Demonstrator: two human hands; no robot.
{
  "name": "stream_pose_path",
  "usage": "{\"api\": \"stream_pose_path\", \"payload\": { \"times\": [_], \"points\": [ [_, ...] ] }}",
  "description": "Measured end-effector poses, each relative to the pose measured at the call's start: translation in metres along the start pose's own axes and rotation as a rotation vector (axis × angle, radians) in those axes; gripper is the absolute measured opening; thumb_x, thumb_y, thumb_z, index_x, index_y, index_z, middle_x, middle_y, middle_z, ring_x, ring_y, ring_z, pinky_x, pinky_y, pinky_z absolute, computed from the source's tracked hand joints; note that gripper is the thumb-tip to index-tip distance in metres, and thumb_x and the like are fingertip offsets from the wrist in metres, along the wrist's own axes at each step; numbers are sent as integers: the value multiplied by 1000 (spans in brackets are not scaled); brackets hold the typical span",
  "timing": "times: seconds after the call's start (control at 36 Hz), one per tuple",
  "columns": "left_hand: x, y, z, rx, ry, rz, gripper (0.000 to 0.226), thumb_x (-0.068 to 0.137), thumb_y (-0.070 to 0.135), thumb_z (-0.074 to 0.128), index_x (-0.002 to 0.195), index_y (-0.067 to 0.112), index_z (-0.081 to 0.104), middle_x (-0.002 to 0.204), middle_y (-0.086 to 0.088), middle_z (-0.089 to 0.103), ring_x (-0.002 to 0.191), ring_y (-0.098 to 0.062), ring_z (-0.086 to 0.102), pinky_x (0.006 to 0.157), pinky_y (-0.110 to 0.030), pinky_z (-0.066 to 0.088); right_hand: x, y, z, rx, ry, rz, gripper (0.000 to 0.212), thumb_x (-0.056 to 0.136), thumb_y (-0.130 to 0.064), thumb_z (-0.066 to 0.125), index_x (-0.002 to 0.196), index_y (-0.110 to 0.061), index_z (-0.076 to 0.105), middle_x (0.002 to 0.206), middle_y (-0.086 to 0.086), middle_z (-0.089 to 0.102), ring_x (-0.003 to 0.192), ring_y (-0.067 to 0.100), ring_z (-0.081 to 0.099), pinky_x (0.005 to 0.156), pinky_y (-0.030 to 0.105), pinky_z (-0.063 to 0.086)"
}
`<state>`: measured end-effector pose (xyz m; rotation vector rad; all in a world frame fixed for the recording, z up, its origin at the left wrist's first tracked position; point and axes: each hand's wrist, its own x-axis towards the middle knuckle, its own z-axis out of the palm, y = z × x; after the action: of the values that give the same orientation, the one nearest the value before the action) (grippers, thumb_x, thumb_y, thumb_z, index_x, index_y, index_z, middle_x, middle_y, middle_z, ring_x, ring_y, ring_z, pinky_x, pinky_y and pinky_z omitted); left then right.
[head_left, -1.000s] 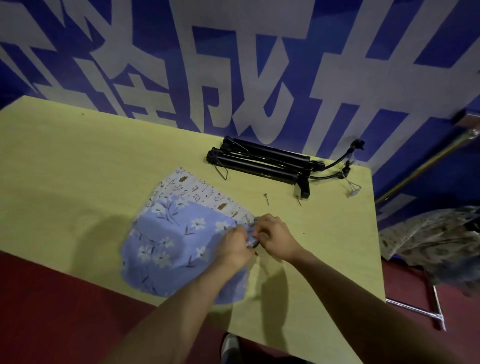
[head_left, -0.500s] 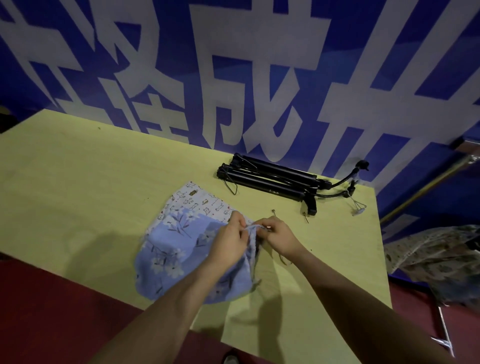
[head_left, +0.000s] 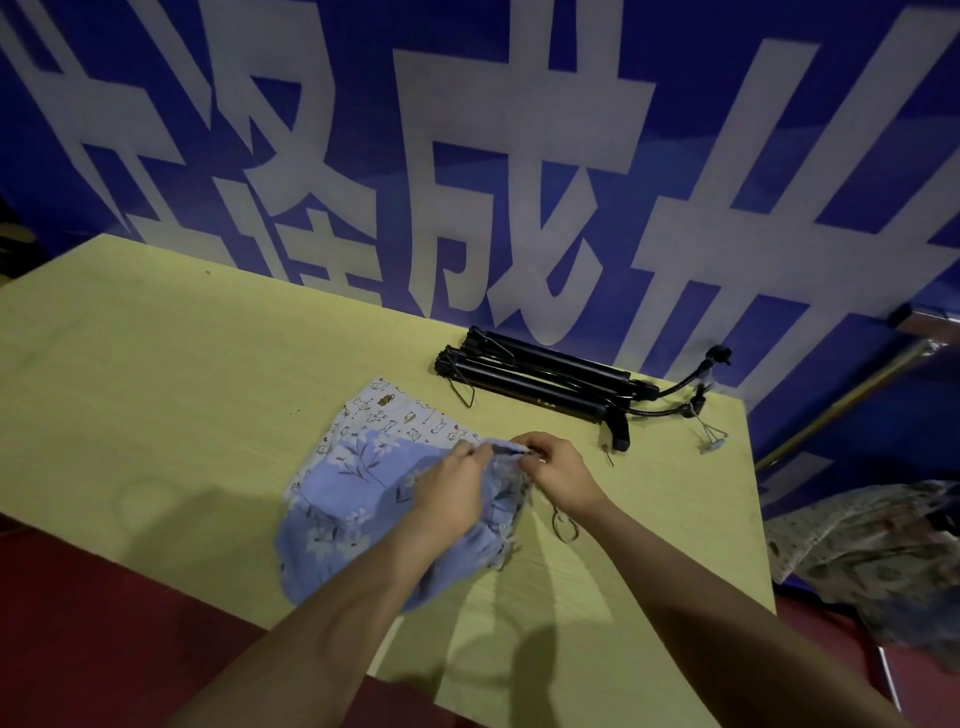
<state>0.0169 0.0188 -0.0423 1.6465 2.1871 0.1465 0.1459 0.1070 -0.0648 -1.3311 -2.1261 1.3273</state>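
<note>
Pinching its far edge close together, fingertips nearly meeting: left hand (head_left: 457, 488) and right hand (head_left: 561, 478). Item: blue floral cloth (head_left: 353, 493), one piece, rumpled, on the near right part of the yellow table (head_left: 182, 374), overlapping a white animal-print cloth (head_left: 400, 410). Handling, as judged: light, limp, soft weave, likely to bunch and drag rather than slide flat. Best hold: hem or corner, two pinches set apart, to keep the edge taut. Nearby: folded black tripod (head_left: 545, 379), small pin (head_left: 609, 457).
</note>
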Motion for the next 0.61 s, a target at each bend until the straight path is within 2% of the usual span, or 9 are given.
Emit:
{"api": "stream_pose_path", "payload": {
  "times": [0.08, 0.19, 0.28, 0.36, 0.42, 0.47, 0.53, 0.61],
  "points": [
    [7, 3, -7, -37, 5, 61, 74, 86, -6, 47, 150, 20, 19, 149, 0, 28, 112, -30, 55, 78, -40, 50, 2, 1, -1, -60, 44, 0, 6, 86, -28, 60, 85, -34, 60, 85, -9, 64, 95, 19, 57, 96, 43, 35],
    [14, 8, -22, 24, 102, 10, 76, 86, -4, 51, 150, 18, 17, 156, 4, 15, 113, -28, 53, 80, -37, 49, 12, 6, -5, -132, 93, 5, 18, 84, -13, 59, 82, -30, 57, 83, -7, 62, 92, 25, 60, 95, 46, 41],
    [18, 11, -31, 8, 156, -33, 81, 86, -1, 56, 151, 18, 12, 158, 7, 6, 117, -28, 47, 81, -34, 48, 18, 10, -11, -145, 115, 10, 16, 85, -11, 58, 82, -27, 57, 85, 0, 63, 90, 26, 58, 94, 47, 40],
    [27, 11, -37, -11, 195, -61, 86, 86, -1, 58, 152, 19, 5, 159, 8, -1, 120, -29, 41, 72, -27, 42, 23, 17, -18, -67, 124, 39, 23, 83, -13, 63, 99, -29, 59, 103, -4, 58, 98, 20, 56, 100, 47, 39],
    [32, 10, -40, -27, 212, -68, 89, 87, 0, 58, 152, 19, 1, 159, 8, -4, 120, -31, 41, 70, -26, 38, 30, 27, -21, -35, 171, 83, 29, 83, -11, 61, 109, -24, 61, 108, -3, 58, 102, 20, 57, 101, 48, 40],
    [39, 9, -41, -47, 207, -73, 93, 86, 1, 59, 152, 19, -4, 159, 9, -9, 119, -32, 41, 70, -26, 38, 36, 36, -24, -33, 225, 143, 30, 84, -5, 54, 111, -15, 62, 109, 5, 60, 102, 25, 59, 91, 41, 47],
    [46, 9, -38, -90, 181, -69, 97, 84, 2, 62, 152, 18, -7, 159, 10, -12, 118, -32, 42, 72, -25, 40, 43, 44, -26, -87, 249, 191, 27, 87, -1, 48, 108, -7, 63, 108, 13, 63, 97, 30, 62, 75, 30, 47],
    [57, 10, -27, -148, 133, -57, 107, 80, 3, 69, 151, 17, -10, 158, 10, -15, 117, -30, 45, 74, -25, 43, 57, 57, -23, -200, 195, 246, 18, 88, -8, 51, 98, -4, 66, 102, 16, 68, 94, 33, 64, 73, 32, 50]
  ]
}}
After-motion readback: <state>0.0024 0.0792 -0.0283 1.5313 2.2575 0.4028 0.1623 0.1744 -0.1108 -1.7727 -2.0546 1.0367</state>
